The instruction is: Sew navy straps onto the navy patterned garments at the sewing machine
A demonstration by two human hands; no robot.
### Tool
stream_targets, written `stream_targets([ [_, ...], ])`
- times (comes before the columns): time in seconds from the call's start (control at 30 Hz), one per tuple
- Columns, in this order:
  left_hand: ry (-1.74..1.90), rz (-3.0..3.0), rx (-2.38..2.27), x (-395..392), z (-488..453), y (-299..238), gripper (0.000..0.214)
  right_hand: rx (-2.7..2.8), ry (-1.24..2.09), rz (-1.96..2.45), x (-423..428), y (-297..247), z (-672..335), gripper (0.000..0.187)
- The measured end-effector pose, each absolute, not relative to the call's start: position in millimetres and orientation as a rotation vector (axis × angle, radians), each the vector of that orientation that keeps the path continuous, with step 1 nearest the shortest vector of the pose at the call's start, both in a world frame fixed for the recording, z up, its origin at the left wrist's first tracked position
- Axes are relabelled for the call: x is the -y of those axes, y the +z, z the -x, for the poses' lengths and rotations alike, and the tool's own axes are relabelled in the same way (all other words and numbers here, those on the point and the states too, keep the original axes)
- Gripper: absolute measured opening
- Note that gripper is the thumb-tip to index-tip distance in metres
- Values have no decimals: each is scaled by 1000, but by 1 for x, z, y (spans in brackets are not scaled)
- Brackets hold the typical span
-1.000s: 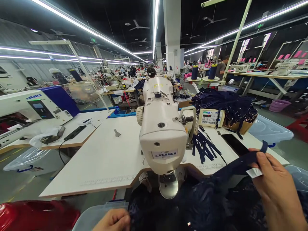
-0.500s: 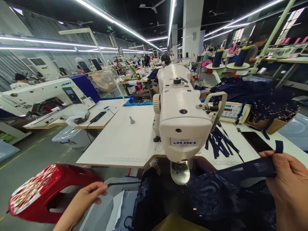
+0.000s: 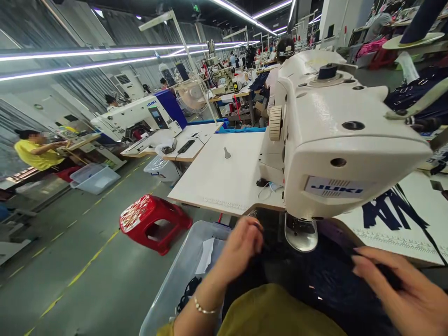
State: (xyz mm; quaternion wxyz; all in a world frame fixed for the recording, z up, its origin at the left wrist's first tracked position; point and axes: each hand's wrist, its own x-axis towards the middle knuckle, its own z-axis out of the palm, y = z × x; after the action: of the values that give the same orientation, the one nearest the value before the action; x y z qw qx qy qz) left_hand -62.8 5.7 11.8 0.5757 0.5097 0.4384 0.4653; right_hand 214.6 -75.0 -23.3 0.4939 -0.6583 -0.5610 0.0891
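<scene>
My left hand [image 3: 244,243] is at the table's front edge, left of the sewing machine head [image 3: 350,154]. Its fingers are curled together, and whatever they hold is lost against the dark cloth. To the right, my right hand [image 3: 402,280] pinches the navy patterned fabric [image 3: 325,275] between thumb and fingers, slightly blurred. That fabric hangs over my lap below the machine's metal guard [image 3: 301,233]. On the white table [image 3: 224,177], several navy strips [image 3: 385,210] lie to the right of the machine.
A clear plastic bin [image 3: 175,284] with paper and dark straps stands by my left arm. Beyond it is a red stool [image 3: 154,224] on the floor. A small grey tool [image 3: 227,153] lies on the table. A co-worker in yellow [image 3: 38,151] sits far left.
My view has swung left and closer to the machine. My left hand has come in from the left with its thin dark strip, now indistinct. My right hand has lowered the fabric toward the machine.
</scene>
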Motion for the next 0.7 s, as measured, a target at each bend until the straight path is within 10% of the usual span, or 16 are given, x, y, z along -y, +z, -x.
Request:
stream_targets([
  [0.7,667,-3016,-848,22,11,-3,23,1799,-75,1326,62,-25,-161,18],
])
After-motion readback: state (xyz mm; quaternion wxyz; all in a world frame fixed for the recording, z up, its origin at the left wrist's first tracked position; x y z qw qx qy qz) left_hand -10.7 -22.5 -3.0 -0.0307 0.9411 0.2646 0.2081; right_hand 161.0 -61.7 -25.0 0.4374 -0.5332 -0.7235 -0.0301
